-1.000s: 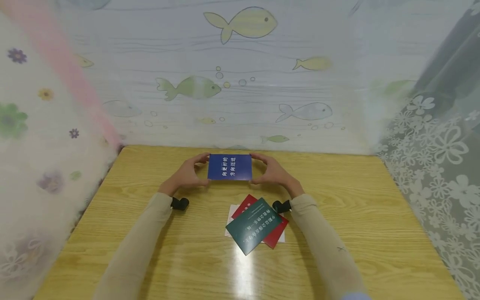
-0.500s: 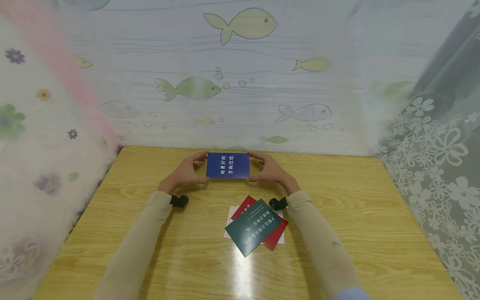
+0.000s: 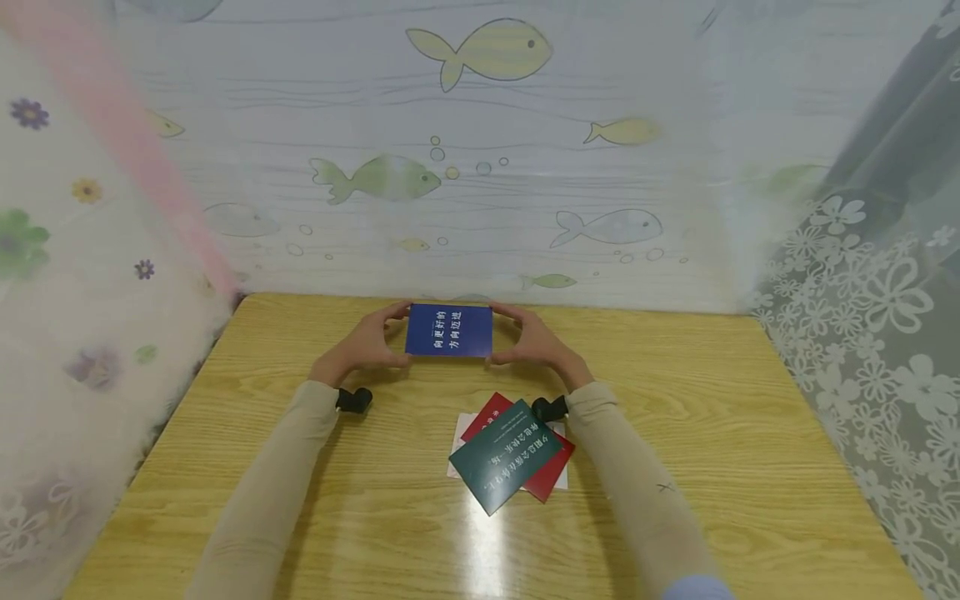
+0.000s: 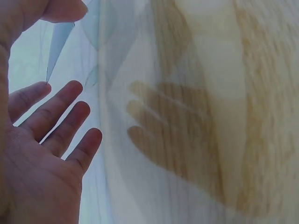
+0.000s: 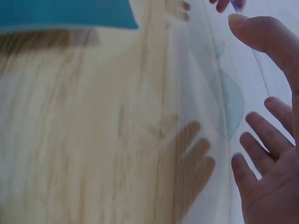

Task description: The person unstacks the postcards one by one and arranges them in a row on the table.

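Observation:
Both hands hold a blue card (image 3: 465, 331) with white lettering above the far part of the wooden table. My left hand (image 3: 366, 343) pinches its left edge between thumb and index finger at the corners; my right hand (image 3: 534, 340) does the same at the right edge. In the left wrist view, the thin card (image 4: 59, 44) shows nearly edge-on, its other fingers (image 4: 70, 123) spread free. The right wrist view shows the right thumb (image 5: 264, 35) at the card's edge. Nearer me, a green card (image 3: 495, 467) lies over a red card (image 3: 551, 477) and a white sheet (image 3: 462, 429).
The glossy table (image 3: 375, 517) mirrors the hands. A fish-patterned curtain (image 3: 480, 192) hangs along its far edge, with floral cloth (image 3: 82, 317) at left and lace (image 3: 900, 333) at right. Black wrist cameras (image 3: 355, 401) sit at both cuffs, the right one overlapping the card pile.
Both hands have shifted slightly to the left with the blue card between them, keeping their pinch. The green, red and white pile has stayed put.

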The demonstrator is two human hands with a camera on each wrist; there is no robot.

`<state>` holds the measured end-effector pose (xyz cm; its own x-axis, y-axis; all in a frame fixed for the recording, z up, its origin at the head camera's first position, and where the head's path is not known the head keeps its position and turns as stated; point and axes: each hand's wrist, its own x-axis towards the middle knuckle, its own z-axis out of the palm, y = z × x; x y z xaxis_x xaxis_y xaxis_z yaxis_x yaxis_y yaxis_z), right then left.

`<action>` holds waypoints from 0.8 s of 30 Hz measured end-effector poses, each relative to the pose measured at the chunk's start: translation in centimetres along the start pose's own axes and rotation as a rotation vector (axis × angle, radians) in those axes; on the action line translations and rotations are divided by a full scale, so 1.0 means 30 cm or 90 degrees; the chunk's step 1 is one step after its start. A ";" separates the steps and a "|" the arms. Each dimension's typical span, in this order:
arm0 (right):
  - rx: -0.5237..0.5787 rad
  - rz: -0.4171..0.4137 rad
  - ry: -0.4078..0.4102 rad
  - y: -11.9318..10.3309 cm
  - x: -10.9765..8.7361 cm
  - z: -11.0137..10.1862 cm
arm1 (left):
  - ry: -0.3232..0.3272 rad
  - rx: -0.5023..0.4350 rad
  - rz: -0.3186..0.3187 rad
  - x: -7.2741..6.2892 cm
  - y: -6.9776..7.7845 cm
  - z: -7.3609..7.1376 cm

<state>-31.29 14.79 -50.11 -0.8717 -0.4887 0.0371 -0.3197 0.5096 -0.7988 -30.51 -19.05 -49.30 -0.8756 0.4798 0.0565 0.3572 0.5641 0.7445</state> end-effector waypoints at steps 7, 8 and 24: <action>-0.011 -0.010 0.014 -0.022 0.004 0.015 | 0.004 0.016 0.014 -0.012 -0.006 -0.025; -0.011 -0.014 0.014 -0.024 0.005 0.017 | 0.003 0.015 0.013 -0.015 -0.008 -0.028; -0.033 -0.009 -0.007 -0.029 0.026 0.053 | 0.001 -0.002 -0.020 -0.051 -0.026 -0.035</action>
<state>-31.09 12.84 -50.34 -0.8626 -0.5042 0.0416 -0.3516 0.5385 -0.7658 -29.79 -20.93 -49.28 -0.8867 0.4612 0.0342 0.3290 0.5771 0.7475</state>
